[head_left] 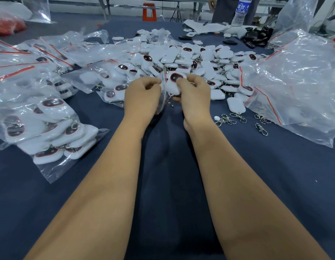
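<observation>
The big table (172, 166) had a dark blue cloth, with a heap of white key tags (200, 59) in the middle and full bags (50, 128) on my left. The blue label on the far water bottle (240, 12) was too blurry to read. My left hand (142, 94) pinched a small clear bag (163, 99); my right hand (195, 94) gripped one white tag (174, 84) at its mouth.

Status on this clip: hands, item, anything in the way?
Left hand grips small clear bag. Right hand pinches white key fob at the bag's mouth. Loose fob pile just behind; nothing blocking.
</observation>
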`<state>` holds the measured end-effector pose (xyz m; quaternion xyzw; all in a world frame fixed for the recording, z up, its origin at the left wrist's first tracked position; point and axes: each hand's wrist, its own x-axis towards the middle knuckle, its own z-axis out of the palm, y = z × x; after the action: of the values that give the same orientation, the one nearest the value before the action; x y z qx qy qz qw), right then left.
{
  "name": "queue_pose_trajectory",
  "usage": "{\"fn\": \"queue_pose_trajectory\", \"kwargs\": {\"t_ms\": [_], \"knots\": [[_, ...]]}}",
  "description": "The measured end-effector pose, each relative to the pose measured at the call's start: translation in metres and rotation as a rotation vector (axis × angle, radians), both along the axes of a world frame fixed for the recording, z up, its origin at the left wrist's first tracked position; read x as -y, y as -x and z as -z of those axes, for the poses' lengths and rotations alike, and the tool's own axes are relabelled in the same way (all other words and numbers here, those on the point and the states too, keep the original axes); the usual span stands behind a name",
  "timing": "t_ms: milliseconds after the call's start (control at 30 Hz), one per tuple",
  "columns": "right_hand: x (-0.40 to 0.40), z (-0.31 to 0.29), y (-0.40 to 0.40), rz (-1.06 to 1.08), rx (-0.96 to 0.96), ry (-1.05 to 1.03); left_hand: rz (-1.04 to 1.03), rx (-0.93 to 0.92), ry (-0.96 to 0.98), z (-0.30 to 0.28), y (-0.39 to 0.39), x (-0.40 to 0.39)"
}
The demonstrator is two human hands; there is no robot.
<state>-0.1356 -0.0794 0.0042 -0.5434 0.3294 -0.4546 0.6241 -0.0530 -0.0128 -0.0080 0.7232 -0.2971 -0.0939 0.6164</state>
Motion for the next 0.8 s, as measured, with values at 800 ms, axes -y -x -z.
{"fn": "queue_pose_trajectory", "kwargs": {"t_ms": [800], "knots": [[-0.002,0.004,-0.001,-0.097,-0.152,0.167,0.089,-0.043,0.274,-0.01,0.003,-0.008]]}}
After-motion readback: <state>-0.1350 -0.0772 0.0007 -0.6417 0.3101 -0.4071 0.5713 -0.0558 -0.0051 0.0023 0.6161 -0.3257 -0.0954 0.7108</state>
